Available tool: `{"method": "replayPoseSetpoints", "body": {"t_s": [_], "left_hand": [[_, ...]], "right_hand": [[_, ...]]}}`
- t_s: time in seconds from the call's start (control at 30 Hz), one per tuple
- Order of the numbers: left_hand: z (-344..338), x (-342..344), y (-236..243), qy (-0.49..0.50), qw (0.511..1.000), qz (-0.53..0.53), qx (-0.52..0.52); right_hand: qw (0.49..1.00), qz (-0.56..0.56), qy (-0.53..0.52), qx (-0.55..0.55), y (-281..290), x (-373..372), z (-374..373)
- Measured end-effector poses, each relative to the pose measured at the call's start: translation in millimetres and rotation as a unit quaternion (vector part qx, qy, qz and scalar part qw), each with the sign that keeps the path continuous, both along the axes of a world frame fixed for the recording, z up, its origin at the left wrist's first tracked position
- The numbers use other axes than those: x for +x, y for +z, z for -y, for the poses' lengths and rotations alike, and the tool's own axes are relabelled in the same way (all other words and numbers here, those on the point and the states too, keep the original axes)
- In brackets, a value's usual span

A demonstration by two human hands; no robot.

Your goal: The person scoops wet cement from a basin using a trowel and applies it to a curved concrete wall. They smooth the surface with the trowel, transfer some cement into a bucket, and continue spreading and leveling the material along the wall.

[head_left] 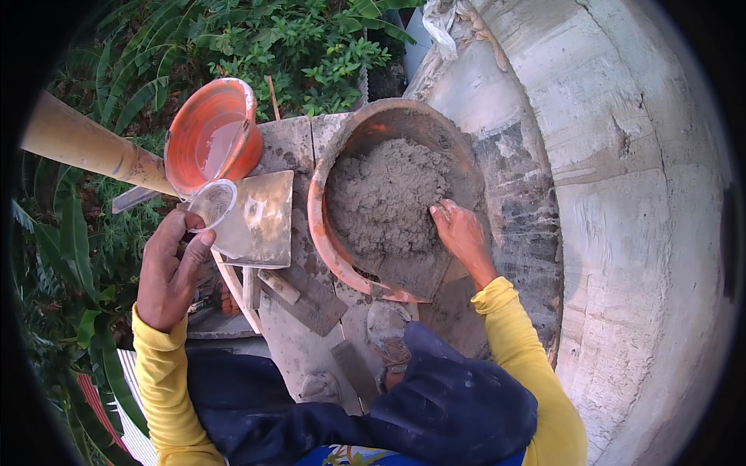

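My left hand [172,268] grips a clear plastic cup [231,203] by its rim, the cup tilted beside the orange bucket [252,147]. Cloudy water [220,144] lies inside that bucket. To the right stands a wide orange tub [317,225] smeared with cement, holding a heap of wet grey mortar [388,194]. Against the right edge of the mortar is my right hand [464,242], its fingers drawn together. Whatever they may pinch is too small or hidden to make out.
A square flat board [268,221] and a flat trowel with a wooden handle [315,303] lie left of the tub on wooden planks [284,353]. A thick pole [101,147] slants in from the left. A curved concrete wall [614,233] rises close on the right. Dense plants [311,50] grow beyond the planks.
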State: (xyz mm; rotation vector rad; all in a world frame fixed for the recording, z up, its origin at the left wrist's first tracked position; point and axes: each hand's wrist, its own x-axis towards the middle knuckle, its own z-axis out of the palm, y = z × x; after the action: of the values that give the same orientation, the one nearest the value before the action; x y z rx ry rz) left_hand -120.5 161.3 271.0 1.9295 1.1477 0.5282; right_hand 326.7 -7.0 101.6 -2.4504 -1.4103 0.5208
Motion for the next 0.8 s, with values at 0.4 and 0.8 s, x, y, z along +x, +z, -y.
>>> {"method": "replayPoseSetpoints", "body": {"t_s": [0.4,0.8], "left_hand": [[-7.1,-13.6,-14.6,0.020,1.000,0.003,0.009],[-6.6,0.5,-9.3,-0.020,0.999,-0.004,0.035]], "right_hand": [[0.988,0.043,-0.100,-0.108,10.1,13.2,154.0],[0.993,0.057,-0.057,0.087,5.0,-19.8,16.2]]}}
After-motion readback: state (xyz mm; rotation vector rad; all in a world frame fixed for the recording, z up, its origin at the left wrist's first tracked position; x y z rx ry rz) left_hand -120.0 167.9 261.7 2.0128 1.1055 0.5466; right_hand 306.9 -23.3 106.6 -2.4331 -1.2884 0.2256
